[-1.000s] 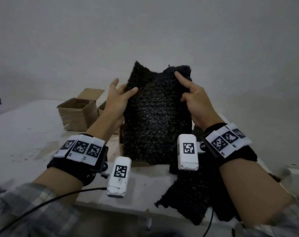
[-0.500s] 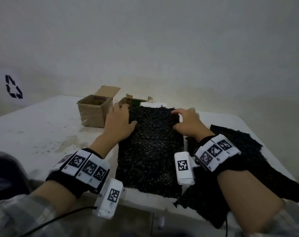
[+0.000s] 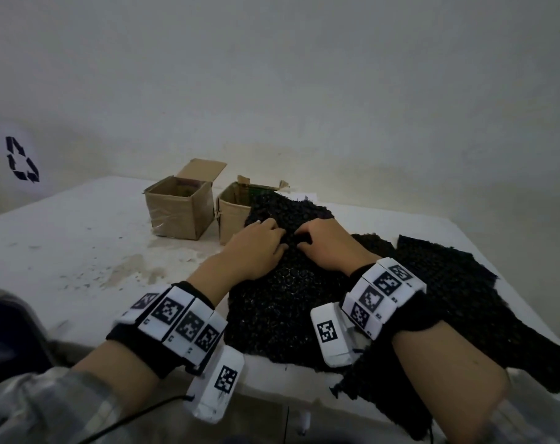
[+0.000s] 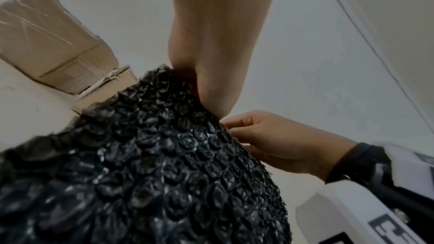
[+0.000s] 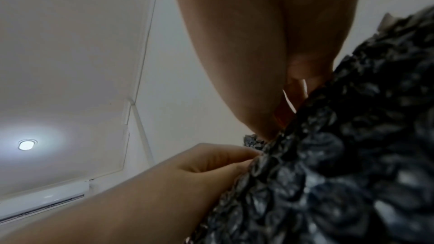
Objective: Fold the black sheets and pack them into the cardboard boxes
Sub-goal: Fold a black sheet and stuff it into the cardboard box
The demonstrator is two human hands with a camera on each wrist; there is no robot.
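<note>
A black bubble-textured sheet (image 3: 282, 293) lies on the white table (image 3: 64, 245) in front of me, its far edge against the nearer cardboard box (image 3: 232, 216). My left hand (image 3: 259, 248) and right hand (image 3: 323, 245) sit side by side on the sheet's middle. Their fingers are curled and dig into the material. In the left wrist view the left hand (image 4: 206, 84) presses into the sheet (image 4: 164, 164), and the right hand (image 4: 277, 142) pinches it alongside. In the right wrist view the right hand (image 5: 270, 62) and left hand (image 5: 187, 173) meet on the sheet (image 5: 340, 155). The fingertips are hidden.
A second open cardboard box (image 3: 179, 209) stands left of the first, its flap raised. More black sheets (image 3: 448, 283) lie spread at the right and hang over the table's near edge. The table's left part is stained. A wall runs behind the table.
A second ago both hands held the sheet up in the air. It now lies on the table, and the hands have slid from its far edge to its middle.
</note>
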